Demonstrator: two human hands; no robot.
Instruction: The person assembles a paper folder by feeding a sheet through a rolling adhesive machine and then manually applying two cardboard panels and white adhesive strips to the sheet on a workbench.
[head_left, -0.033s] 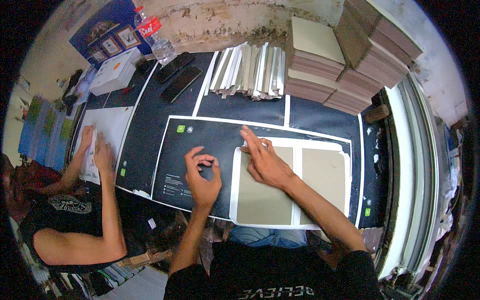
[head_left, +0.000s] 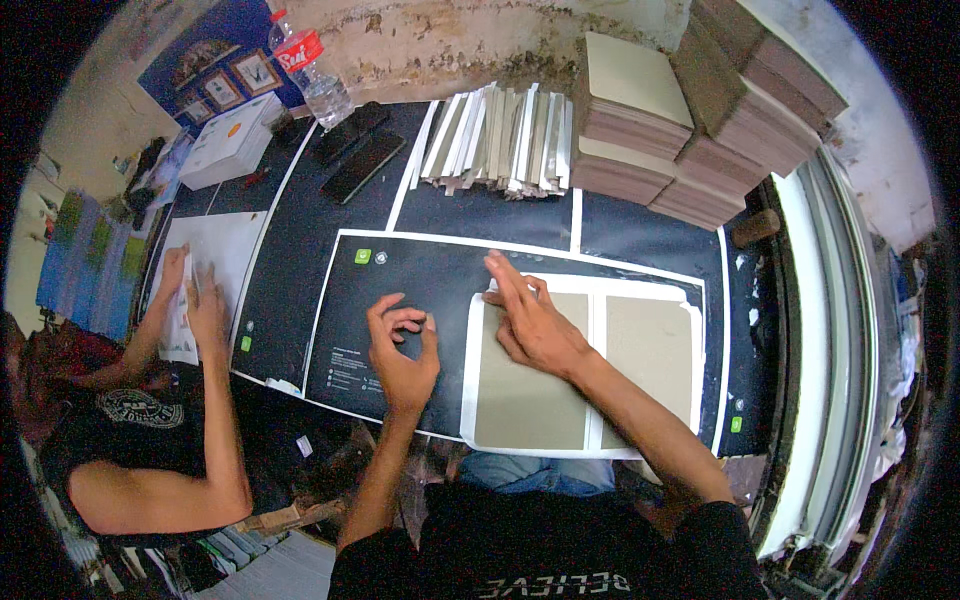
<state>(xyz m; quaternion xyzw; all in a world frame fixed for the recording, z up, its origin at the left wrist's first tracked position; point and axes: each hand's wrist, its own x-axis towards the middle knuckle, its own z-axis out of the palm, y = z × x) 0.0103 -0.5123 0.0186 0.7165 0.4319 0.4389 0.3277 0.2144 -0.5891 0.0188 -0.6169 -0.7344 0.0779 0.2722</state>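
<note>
A white cover sheet lies on the black mat, with two greyish-brown boards on it side by side: a left board and a right board. My right hand rests over the upper left corner of the left board, its fingers stretched toward the far side. Its fingertips are at the sheet's white edge, and part of that corner is hidden beneath the hand. Left of the sheet, my left hand hovers with curved fingers and the thumb apart, holding nothing.
Paper and board strips lie at the back. Board stacks rise at the back right. Two dark phones and a plastic bottle stand or lie at the back left. At left, another person's hands work on a white sheet.
</note>
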